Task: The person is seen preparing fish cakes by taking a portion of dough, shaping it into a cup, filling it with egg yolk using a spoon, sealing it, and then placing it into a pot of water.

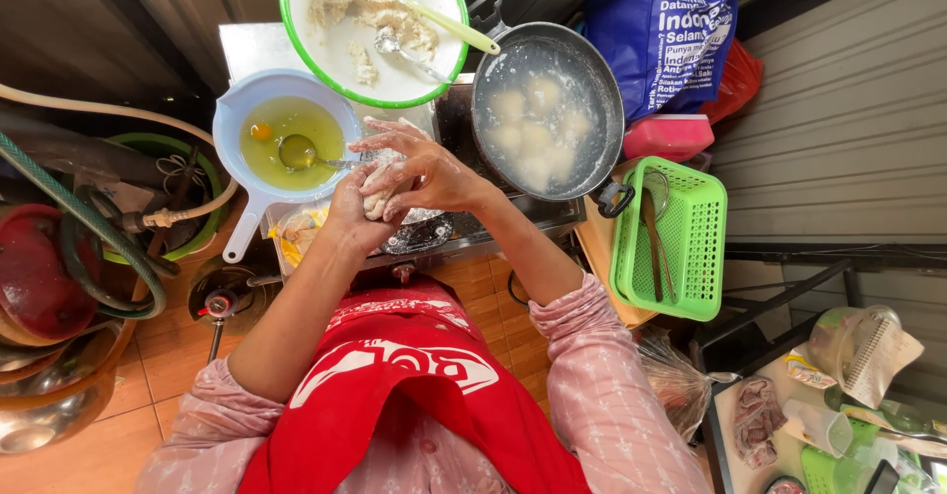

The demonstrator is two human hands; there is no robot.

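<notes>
I cup a pale lump of dough (378, 201) in my left hand (357, 210) at the centre of the frame, while my right hand (424, 171) lies over it, fingers spread and pressing on top. Just left of my hands sits a light blue bowl (237, 119) of beaten egg with a spoon (301, 152). At upper right, a pan (592, 80) of cloudy water holds round dumplings (536, 131). A green basket (695, 243) stands at right.

Your hands (395, 183) meet before the stove; the pan (547, 105) sits right, the egg bowl (286, 134) left, the basket (676, 238) farther right.
</notes>
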